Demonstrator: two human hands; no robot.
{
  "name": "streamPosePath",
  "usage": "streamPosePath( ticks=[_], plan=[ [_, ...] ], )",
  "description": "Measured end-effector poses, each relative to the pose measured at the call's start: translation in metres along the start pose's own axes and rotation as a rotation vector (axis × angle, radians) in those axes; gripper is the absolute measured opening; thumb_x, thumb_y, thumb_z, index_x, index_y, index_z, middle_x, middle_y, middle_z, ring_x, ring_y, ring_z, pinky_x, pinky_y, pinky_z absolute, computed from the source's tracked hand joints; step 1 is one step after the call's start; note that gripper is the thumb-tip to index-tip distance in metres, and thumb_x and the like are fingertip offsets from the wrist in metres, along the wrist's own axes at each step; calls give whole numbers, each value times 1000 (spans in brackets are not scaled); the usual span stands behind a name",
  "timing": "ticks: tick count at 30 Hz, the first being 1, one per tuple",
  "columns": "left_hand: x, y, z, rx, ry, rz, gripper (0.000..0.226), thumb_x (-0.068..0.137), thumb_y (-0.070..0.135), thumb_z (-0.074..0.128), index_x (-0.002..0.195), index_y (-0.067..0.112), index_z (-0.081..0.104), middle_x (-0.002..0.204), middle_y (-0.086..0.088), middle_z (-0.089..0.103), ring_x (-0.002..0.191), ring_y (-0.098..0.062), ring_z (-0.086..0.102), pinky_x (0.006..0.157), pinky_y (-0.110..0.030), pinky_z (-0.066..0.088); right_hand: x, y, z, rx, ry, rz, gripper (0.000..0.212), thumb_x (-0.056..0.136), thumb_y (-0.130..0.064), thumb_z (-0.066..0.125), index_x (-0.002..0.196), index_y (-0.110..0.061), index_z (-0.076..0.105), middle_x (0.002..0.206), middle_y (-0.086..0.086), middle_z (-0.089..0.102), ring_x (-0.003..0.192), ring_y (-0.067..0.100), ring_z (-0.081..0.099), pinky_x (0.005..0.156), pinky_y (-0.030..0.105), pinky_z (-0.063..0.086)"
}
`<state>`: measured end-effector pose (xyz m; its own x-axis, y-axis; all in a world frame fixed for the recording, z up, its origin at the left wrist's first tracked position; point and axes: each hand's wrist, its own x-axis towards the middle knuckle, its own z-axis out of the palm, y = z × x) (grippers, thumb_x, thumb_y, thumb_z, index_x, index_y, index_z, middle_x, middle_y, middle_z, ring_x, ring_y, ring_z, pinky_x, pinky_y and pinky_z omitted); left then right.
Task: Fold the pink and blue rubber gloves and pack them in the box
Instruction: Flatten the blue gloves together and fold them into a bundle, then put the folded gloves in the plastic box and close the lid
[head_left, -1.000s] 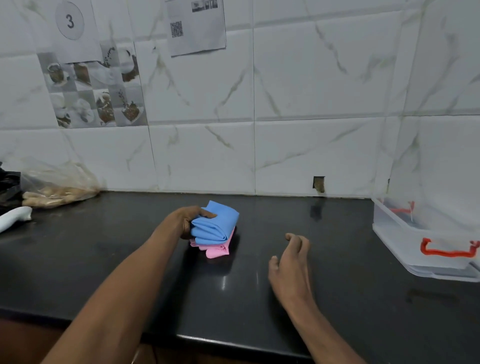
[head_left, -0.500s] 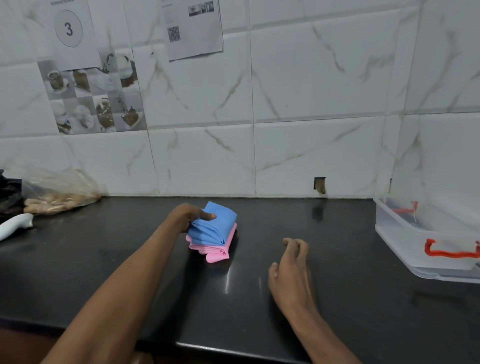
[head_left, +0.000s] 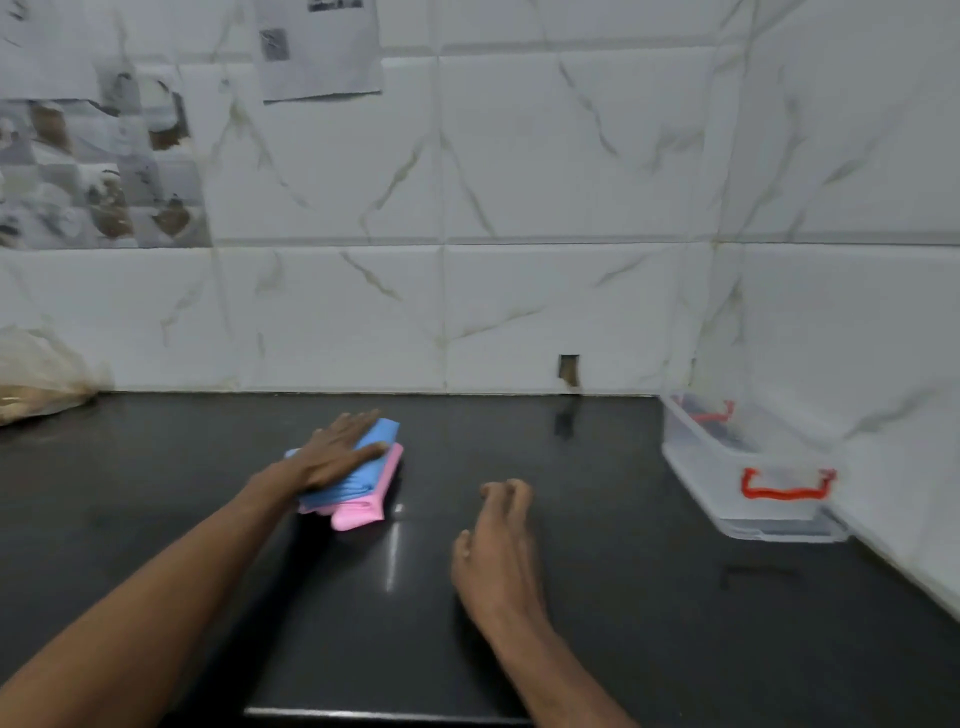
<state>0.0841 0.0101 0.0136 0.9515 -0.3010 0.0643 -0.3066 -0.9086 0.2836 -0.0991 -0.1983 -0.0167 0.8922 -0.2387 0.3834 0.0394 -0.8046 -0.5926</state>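
Left hand lies flat, palm down, fingers spread and extended, pressing on the blue glove. Not gripping, just laid on top. Fingertips point toward 1 o'clock.

Blue glove is folded and stacked on the pink glove, also folded. Pink sticks out from under the blue along the 3 o'clock edge and at the 6 o'clock end. The stack sits on the black counter, a bit left of frame centre, near the wall.

Right hand is at 4 o'clock from the stack, apart from it, holding nothing. Back of hand up, fingers loosely curled, fingertips pointing to 12. Can't tell whether it touches the counter or hovers just above. Motion blur on the fingers.

Box: clear plastic, lid off, red handles at its near and far ends. It's on the counter in the corner, at 3 o'clock from the stack and well apart from both hands. Something dark shows inside near the far end, too blurred to identify.

Plastic bag with brownish contents at the frame's 9 o'clock edge, against the tiled wall. Paper sheet is stuck on the wall at 12 o'clock from the stack.
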Motion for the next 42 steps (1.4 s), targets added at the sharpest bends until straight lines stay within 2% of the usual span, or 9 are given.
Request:
streamPosePath(
  ticks=[6, 9, 12, 14, 17, 21, 29, 38, 42],
  plan=[
    [9, 3, -14, 185, -99, -38, 70, 97, 62, 18, 156, 27, 4, 164, 5, 0, 151, -15, -4, 117, -54, -8, 0, 2, 1, 40, -31, 11, 45, 91, -22, 50, 134, -12, 38, 146, 9, 28, 119, 28, 52, 98, 35, 42],
    [1, 25, -25, 256, 122, 5, 66, 98, 59, 24, 155, 26, 20, 163, 1, 14, 151, -13, 6, 116, -52, -10, 1, 4, 0, 91, 28, -10, 38, 93, -24, 50, 128, -13, 42, 137, 4, 34, 113, 23, 54, 95, 32, 43],
    [-20, 56, -20, 163, 498, 185, 49, 95, 39, 55, 139, 17, 52, 145, -9, 50, 135, -24, 45, 114, -47, 22, 6, 11, -7, 89, 39, -31, 31, 94, -25, 49, 122, -13, 47, 129, 4, 42, 115, 22, 50, 98, 33, 41],
    [-42, 79, -2, -127, 607, 304, 29, 90, 23, 65, 117, 12, 69, 114, -6, 71, 105, -25, 66, 94, -38, 48, 14, 21, -21, -28, 67, -65, 29, 95, -25, 47, 120, -11, 50, 127, 7, 47, 116, 23, 47, 100, 34, 40],
    [-62, 108, 35, -201, 533, 369, 13, 89, 19, 65, 95, 15, 75, 83, 3, 74, 73, -14, 67, 71, -34, 55, 37, 47, -62, -282, 234, -84, 28, 96, -21, 43, 120, -9, 52, 124, 9, 53, 115, 25, 47, 98, 36, 38],
    [-57, 117, 61, -106, 421, 403, 16, 89, 22, 61, 96, 21, 75, 91, 9, 73, 78, -6, 64, 72, -28, 53, 77, 94, -132, -540, 393, 72, 26, 95, -19, 47, 112, -5, 61, 112, 13, 65, 105, 28, 59, 98, 40, 44],
    [-57, 99, 66, -96, 409, 449, 17, 89, 22, 63, 100, 24, 75, 94, 16, 70, 71, 10, 54, 64, -5, 40, 111, 142, -149, -579, 119, 207, 9, 93, -22, 57, 99, -19, 63, 93, 0, 67, 84, 19, 62, 90, 39, 41],
    [-59, 97, 66, -138, 410, 413, 18, 90, 22, 63, 104, 26, 74, 97, 18, 69, 75, 13, 56, 64, -3, 41, 110, 141, -149, -602, 254, 170, 6, 92, -18, 59, 96, -20, 64, 87, -1, 68, 71, 15, 56, 86, 35, 40],
    [-59, 97, 64, -250, 525, 382, 19, 92, 26, 61, 107, 24, 72, 94, 18, 68, 79, 10, 59, 67, -6, 44, 103, 138, -146, -579, 193, -55, 13, 86, -10, 58, 91, -21, 57, 76, -5, 67, 83, 18, 65, 112, 44, 21]
  ],
)
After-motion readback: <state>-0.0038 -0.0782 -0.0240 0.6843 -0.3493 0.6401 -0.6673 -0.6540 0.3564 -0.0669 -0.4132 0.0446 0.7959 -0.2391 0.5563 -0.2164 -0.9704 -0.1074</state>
